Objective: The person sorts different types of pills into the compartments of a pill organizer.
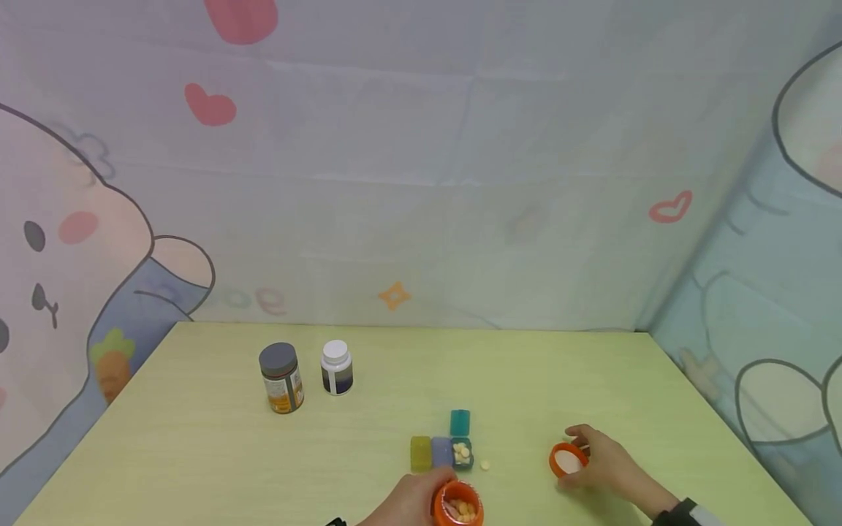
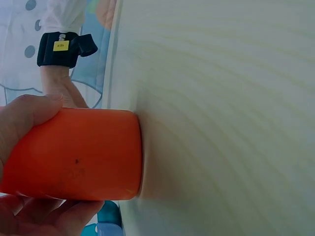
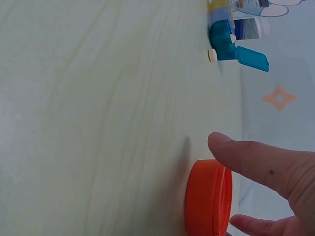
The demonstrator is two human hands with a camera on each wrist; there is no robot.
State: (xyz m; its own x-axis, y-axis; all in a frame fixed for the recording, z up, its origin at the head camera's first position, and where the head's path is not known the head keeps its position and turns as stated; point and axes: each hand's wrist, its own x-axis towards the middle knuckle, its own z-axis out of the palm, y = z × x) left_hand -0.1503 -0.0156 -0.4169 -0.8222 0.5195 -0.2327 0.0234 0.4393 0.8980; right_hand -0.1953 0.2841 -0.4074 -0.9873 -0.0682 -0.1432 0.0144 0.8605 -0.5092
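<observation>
My left hand point(image 1: 411, 500) grips an open orange bottle point(image 1: 439, 504); pale tablets point(image 1: 460, 510) show through its mouth. In the left wrist view the bottle's base point(image 2: 130, 155) is at the tabletop. Over to the right, my right hand point(image 1: 605, 464) holds an orange lid point(image 1: 569, 460) low at the table between thumb and fingers, its white inside facing up. Beyond the bottle sits a small pill organizer point(image 1: 441, 452) with yellow, purple and teal compartments. Its teal lid point(image 1: 460, 422) is flipped back, and several tablets point(image 1: 463, 454) lie in that compartment.
One loose tablet point(image 1: 484, 464) lies just right of the organizer. At the back left stand a grey-capped jar point(image 1: 281, 378) and a white-capped bottle point(image 1: 337, 367). A printed cloth backdrop point(image 1: 421, 183) rises behind the pale wooden table point(image 1: 164, 438).
</observation>
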